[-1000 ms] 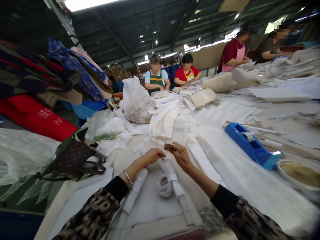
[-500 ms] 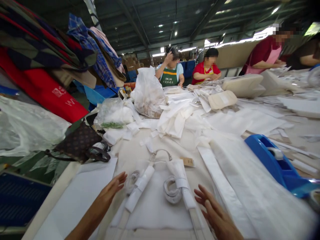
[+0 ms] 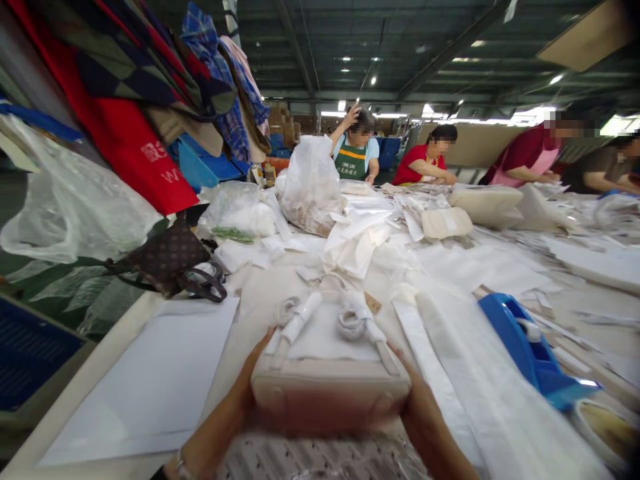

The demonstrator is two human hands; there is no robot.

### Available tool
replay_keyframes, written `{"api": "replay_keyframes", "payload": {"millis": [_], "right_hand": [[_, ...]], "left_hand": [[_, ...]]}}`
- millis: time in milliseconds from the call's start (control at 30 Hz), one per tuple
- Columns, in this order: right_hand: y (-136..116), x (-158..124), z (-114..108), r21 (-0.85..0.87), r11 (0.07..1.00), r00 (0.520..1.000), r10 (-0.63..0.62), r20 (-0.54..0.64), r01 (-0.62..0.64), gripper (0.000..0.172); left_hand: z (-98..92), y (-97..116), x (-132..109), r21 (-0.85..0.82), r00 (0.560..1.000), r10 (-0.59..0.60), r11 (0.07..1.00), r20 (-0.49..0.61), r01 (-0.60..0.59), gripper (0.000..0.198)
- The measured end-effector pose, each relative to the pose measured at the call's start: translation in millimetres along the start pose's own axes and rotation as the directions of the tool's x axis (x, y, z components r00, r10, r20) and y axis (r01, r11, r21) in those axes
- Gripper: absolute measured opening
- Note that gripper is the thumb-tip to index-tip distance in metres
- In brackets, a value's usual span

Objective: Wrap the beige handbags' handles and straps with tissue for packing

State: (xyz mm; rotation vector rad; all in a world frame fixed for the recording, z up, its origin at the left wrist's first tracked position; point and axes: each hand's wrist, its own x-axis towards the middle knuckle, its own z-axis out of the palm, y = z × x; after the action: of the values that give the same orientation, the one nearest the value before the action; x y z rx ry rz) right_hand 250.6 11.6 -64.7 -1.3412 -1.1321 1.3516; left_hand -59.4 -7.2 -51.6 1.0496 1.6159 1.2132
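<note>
Your left hand (image 3: 245, 400) and right hand (image 3: 423, 417) clasped opposite ends of the beige bag (image 3: 330, 393). The fingers lay narrow against its sides, though blur probably hid how far they curled. The bag sat close before you, its paper-wrapped handles (image 3: 300, 320) pointing away. Half a second earlier, both hands were spread open, holding nothing.

The beige handbag (image 3: 330, 393) lies flat, well to the left of the blue tape dispenser (image 3: 525, 347), with its blurred base end toward the camera. Its two handles (image 3: 300, 320), wrapped in white paper, stretch away over a white sheet (image 3: 325, 340) that covers its upper face.
</note>
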Motion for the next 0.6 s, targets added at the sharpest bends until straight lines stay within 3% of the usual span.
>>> {"api": "replay_keyframes", "payload": {"millis": [67,133,167,200,267,333,400,533,600], "right_hand": [[-27,9,-2,-0.084,0.996,0.995,-0.04,-0.087,0.033,0.055],[-56,14,-4,-0.284,0.941,0.955,-0.239,-0.175,0.183,0.049],[-71,13,-1,-0.384,0.877,0.917,-0.368,-0.152,0.289,0.044],[-86,12,4,-0.456,0.794,0.875,-0.48,-0.064,0.402,0.037],[-111,7,25,-0.498,0.617,0.783,-0.567,0.256,0.61,0.027],[-129,3,55,-0.495,0.482,0.69,-0.469,0.552,0.723,0.023],[-138,2,86,-0.532,0.333,0.621,-0.288,0.729,0.779,0.021],[-147,8,121,-0.566,0.012,0.566,-0.011,0.824,0.824,0.031],[-151,10,126,-0.554,-0.064,0.557,0.043,0.829,0.83,0.04]], "left_hand": [[1.5,13,7,-0.052,1.0,0.011,0.999,0.004,-0.01,0.059],[-5.7,21,4,-0.066,0.997,0.074,0.995,-0.019,-0.075,0.056],[-11.0,22,0,-0.064,0.992,0.12,0.99,-0.03,-0.122,0.055],[-16.2,22,-7,-0.067,0.984,0.172,0.982,-0.036,-0.174,0.054],[-23.0,21,-23,-0.071,0.956,0.292,0.953,-0.028,-0.293,0.054],[-23.2,19,-37,-0.061,0.921,0.39,0.919,0.014,-0.388,0.06],[-18.7,20,-46,-0.047,0.902,0.427,0.904,0.067,-0.425,0.071],[-9.7,25,-47,-0.029,0.869,0.47,0.881,0.154,-0.472,0.082],[-8.0,25,-43,-0.009,0.854,0.496,0.866,0.157,-0.501,0.079]]}}
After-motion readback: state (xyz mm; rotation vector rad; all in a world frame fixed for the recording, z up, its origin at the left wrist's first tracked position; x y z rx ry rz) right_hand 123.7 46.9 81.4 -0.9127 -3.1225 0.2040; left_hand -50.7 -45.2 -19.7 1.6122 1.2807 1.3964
